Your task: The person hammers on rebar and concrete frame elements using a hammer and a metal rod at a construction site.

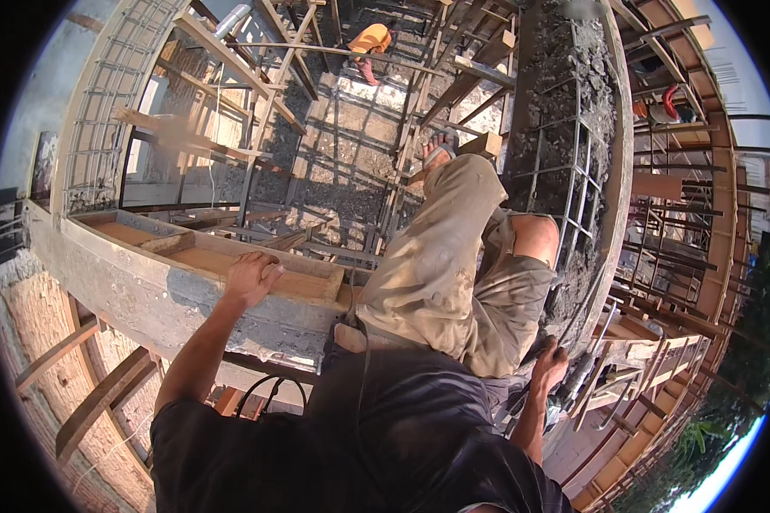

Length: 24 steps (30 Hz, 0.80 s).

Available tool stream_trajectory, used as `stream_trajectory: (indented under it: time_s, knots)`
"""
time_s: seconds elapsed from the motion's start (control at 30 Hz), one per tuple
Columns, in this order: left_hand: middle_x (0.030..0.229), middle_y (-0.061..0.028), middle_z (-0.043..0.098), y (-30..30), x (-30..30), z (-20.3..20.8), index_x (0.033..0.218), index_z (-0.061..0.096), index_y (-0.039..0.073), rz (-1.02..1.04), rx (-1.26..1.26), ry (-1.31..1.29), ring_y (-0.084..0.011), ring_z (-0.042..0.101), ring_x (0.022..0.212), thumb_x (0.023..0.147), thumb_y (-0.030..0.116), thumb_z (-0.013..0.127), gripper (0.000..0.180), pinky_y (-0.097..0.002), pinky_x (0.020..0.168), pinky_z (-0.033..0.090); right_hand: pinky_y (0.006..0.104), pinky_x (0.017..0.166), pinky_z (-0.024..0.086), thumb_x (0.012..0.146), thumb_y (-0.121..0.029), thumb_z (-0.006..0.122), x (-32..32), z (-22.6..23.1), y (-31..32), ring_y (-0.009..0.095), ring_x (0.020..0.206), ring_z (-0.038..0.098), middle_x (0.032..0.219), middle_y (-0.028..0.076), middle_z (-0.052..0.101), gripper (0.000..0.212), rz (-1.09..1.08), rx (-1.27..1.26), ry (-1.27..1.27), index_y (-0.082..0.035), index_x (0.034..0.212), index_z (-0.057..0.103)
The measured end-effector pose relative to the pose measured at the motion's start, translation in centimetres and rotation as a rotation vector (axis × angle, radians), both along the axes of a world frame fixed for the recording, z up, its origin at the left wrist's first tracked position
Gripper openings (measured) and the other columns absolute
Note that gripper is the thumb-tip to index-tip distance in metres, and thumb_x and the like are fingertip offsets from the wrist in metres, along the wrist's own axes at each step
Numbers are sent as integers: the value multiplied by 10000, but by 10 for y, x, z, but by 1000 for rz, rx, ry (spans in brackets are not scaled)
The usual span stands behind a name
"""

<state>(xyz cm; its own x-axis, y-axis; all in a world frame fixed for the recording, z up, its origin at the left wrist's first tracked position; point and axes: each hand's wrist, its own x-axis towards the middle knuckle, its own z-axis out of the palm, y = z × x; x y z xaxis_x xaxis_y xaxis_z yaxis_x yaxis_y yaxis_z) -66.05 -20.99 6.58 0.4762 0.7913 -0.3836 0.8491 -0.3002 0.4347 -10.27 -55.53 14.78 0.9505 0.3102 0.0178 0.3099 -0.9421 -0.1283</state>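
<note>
My left hand (pixel 252 280) is closed over the top edge of a wooden formwork board (pixel 201 289), which is splashed with grey cement. On the other side of my body, my right hand (pixel 549 366) hangs low with its fingers curled. What lies in them is hidden, but a dark grey tool-like object (pixel 576 376) shows right beside that hand. I sit astride the forms, with one sandalled foot (pixel 441 145) on a timber ahead. Wet-looking concrete (pixel 592 111) and steel reinforcing bars (pixel 576 171) fill the long form by my right knee.
A person in an orange top (pixel 370 40) bends over far below. Wooden props (pixel 231 60) and braces cross the deep opening ahead. A rebar cage (pixel 111 103) stands at the far left. On the right is more scaffolding (pixel 676 218), with another worker (pixel 663 109) partly visible. A black cable (pixel 269 389) loops beside me.
</note>
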Motion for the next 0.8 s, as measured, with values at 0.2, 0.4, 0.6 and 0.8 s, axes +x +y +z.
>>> stream_trajectory:
  time_s: [0.2, 0.4, 0.6, 0.8]
  knots:
    - [962, -116, 696, -4, 11, 11, 976, 708, 98, -94, -66, 32, -334, 649, 964, 950, 390, 586, 317, -459, 881, 474, 523, 830, 431, 986, -385, 550, -35, -47, -9, 469, 965, 567, 1009, 320, 599, 453, -79, 134, -54, 59, 910, 598]
    - [884, -109, 701, -1, 11, 10, 925, 704, 93, -52, -112, 23, -334, 672, 857, 952, 364, 583, 298, -472, 798, 495, 511, 922, 415, 1014, -319, 525, -48, -77, -35, 469, 1039, 530, 1107, 297, 568, 369, -78, 37, 95, 49, 1024, 547]
    - [789, -103, 683, 0, 14, 13, 857, 689, 94, -49, -94, 8, -329, 672, 746, 948, 352, 596, 289, -458, 705, 507, 515, 943, 403, 1014, -309, 516, -59, -89, -18, 471, 1074, 510, 1151, 300, 542, 362, -98, 74, -43, 52, 1045, 536]
    - [701, -91, 650, -4, 17, 19, 771, 660, 99, -2, -105, 33, -319, 657, 654, 946, 359, 603, 319, -451, 649, 506, 519, 964, 391, 1015, -299, 508, -62, -93, -9, 473, 1109, 489, 1195, 303, 516, 358, -110, 91, -81, 55, 1067, 524]
